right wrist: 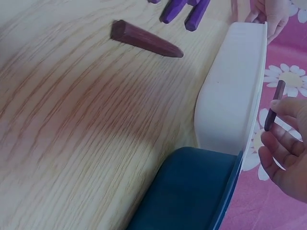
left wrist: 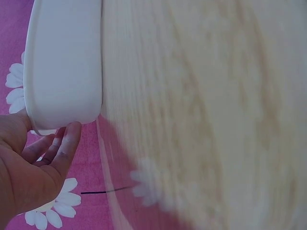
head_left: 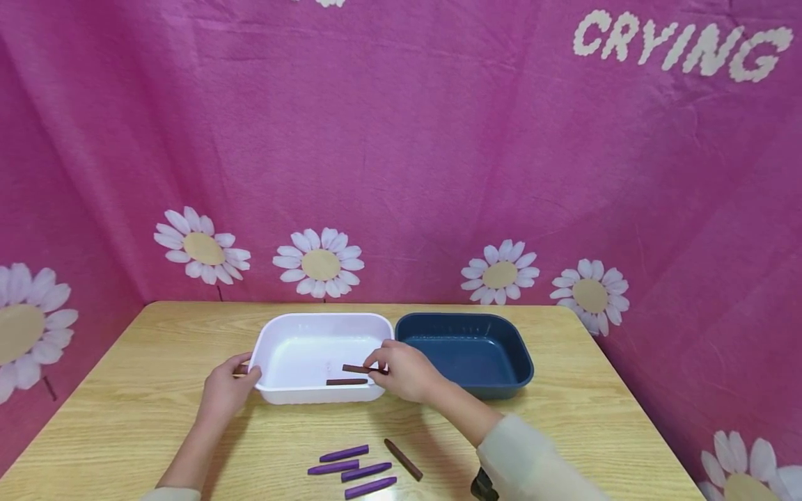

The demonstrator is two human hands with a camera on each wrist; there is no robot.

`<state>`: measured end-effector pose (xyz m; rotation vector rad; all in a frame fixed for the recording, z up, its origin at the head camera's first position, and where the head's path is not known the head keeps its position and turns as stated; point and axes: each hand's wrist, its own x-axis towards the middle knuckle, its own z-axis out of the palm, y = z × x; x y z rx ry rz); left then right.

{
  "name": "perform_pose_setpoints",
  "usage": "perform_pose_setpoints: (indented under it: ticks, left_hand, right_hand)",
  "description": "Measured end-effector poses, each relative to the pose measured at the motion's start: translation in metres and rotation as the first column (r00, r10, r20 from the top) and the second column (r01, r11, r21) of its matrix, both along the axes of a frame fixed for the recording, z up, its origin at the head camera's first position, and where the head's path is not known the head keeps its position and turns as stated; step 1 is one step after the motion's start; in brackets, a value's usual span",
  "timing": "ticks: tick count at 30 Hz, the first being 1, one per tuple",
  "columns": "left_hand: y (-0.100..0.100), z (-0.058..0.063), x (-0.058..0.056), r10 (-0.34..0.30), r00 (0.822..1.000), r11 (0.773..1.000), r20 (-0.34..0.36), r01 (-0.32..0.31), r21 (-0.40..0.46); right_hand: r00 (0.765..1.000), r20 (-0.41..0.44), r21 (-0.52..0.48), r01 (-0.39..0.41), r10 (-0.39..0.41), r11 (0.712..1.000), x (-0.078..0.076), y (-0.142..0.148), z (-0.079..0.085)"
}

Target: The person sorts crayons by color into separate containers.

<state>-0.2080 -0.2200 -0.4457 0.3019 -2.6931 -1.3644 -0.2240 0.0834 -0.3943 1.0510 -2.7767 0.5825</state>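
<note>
My left hand (head_left: pixel 224 391) grips the left end of a white plastic basin (head_left: pixel 313 396), its thumb at the rim and its fingers against the outer wall (left wrist: pixel 67 67). Over the basin's right side, my right hand (head_left: pixel 409 370) pinches a brown crayon (head_left: pixel 355 368) between thumb and fingers; the right wrist view shows this crayon (right wrist: pixel 275 106) above rim height. Another brown crayon (head_left: pixel 347 381) lies inside the white basin near its front wall. On the table in front are a third brown crayon (head_left: pixel 403 459) and several purple crayons (head_left: pixel 344 454).
A dark blue basin (head_left: pixel 495 392) stands right beside the white one, with bare floor inside. Both sit toward the back of a wooden table (head_left: pixel 589 431). Behind and at the sides hangs a pink cloth (head_left: pixel 401 174) with white daisies.
</note>
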Motion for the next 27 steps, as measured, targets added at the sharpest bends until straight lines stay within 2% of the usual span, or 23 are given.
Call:
perform_pose_setpoints:
  ticks: [14,27]
  left_hand:
    - [0.000,0.000,0.000,0.005,1.000,1.000,0.010,-0.005,0.000]
    - [0.000,-0.001,-0.001,0.004,1.000,1.000,0.019,-0.005,0.013]
  right_hand:
    - [0.998,0.049,0.008,0.030,-0.030,1.000,-0.009,-0.016,-0.004]
    - [0.991,0.106,0.067,0.070,-0.077,0.995,-0.015,-0.030,-0.010]
